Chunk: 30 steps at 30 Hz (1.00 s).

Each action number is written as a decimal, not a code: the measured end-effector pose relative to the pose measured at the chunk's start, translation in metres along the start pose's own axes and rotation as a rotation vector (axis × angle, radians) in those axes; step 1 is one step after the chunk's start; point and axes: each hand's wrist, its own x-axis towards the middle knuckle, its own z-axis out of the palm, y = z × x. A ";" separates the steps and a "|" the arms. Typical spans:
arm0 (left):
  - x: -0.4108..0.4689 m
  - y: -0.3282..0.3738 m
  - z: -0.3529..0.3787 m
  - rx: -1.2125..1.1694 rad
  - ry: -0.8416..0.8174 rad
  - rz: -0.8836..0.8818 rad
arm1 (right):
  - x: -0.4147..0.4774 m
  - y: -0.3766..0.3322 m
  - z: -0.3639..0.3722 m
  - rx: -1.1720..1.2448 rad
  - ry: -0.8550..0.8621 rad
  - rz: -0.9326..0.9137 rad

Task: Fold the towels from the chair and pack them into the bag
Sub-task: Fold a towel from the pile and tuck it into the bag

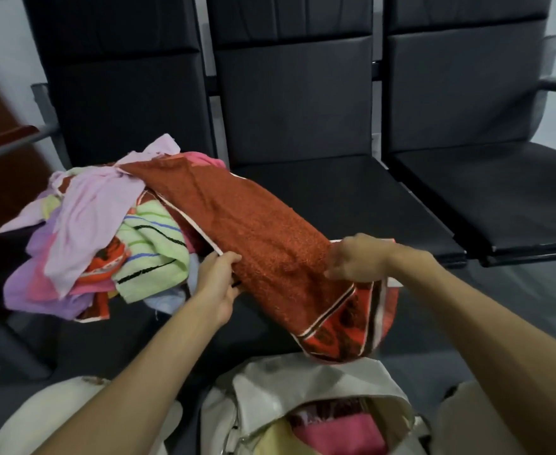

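A row of three black padded chairs is seen from above. On the leftmost seat a loose heap of unfolded towels is piled, in pink, lilac, green stripes and orange. A rust-red towel with a patterned border is stretched from the top of the heap down toward the viewer, its far end lying on the heap and its near end hanging over a cream bag. The bag stands open at the bottom of the view, with pink and yellow cloth packed inside.

The towel's white-trimmed left edge is gripped by the left hand. Its right edge is pinched by the curled fingers of the right hand, which is slightly blurred.

The step in hand is judged to be the taking up of one towel for folding. For the next move, the far end would need to be lifted clear of the heap and the cloth spread flat before its ends are brought together.
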 end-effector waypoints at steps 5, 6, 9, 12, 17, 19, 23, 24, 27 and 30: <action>-0.004 -0.001 -0.005 0.137 -0.100 0.074 | 0.036 -0.024 0.018 0.132 0.358 0.115; -0.004 0.001 -0.006 0.155 -0.108 0.084 | 0.043 -0.028 0.022 0.143 0.381 0.146; -0.004 0.004 -0.011 0.180 -0.101 0.081 | 0.061 -0.035 0.031 0.159 0.438 0.255; -0.002 0.005 -0.019 0.234 -0.073 0.042 | 0.067 -0.038 0.036 0.129 0.472 0.290; -0.003 0.007 -0.034 0.242 -0.054 0.010 | 0.060 -0.041 0.027 0.321 0.462 0.219; -0.003 0.008 -0.041 0.236 0.004 0.068 | 0.051 -0.039 0.022 0.518 0.462 0.225; -0.005 0.014 -0.058 0.237 0.123 0.141 | 0.037 -0.033 0.017 0.956 0.497 0.239; -0.005 0.015 -0.062 0.241 0.133 0.141 | 0.033 -0.031 0.016 1.057 0.488 0.229; -0.006 0.018 -0.073 0.245 0.141 0.126 | 0.020 -0.025 0.013 1.240 0.410 0.248; -0.009 0.020 -0.082 0.229 0.079 0.059 | 0.009 -0.015 0.016 1.343 0.307 0.317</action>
